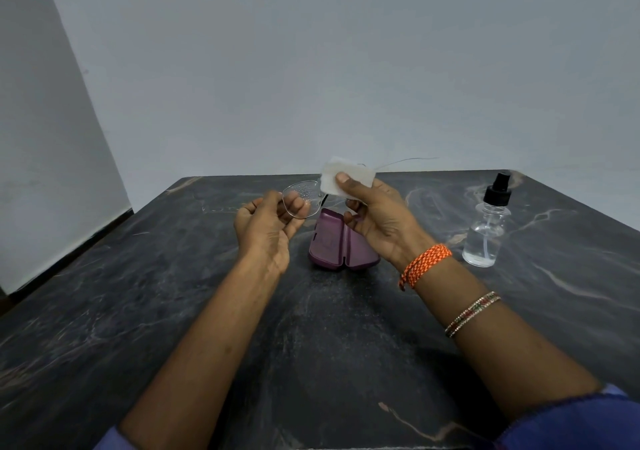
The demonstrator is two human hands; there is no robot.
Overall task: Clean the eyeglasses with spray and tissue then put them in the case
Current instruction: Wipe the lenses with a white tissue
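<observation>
Thin-rimmed eyeglasses (pixel 300 197) are held up above the table, and their left lens is speckled with spray droplets. My left hand (pixel 268 226) pinches that lens at its outer edge. My right hand (pixel 375 214) presses a folded white tissue (pixel 346 177) over the other lens, which is hidden behind it; one thin temple arm pokes out to the right. A purple glasses case (pixel 334 242) lies open on the dark table just under my hands. A clear spray bottle (pixel 488 228) with a black pump stands to the right.
The dark marble table (pixel 173 311) ends at a far edge just behind the hands, with a plain grey wall beyond. Its left edge runs along a white wall. The spray bottle stands close to my right wrist.
</observation>
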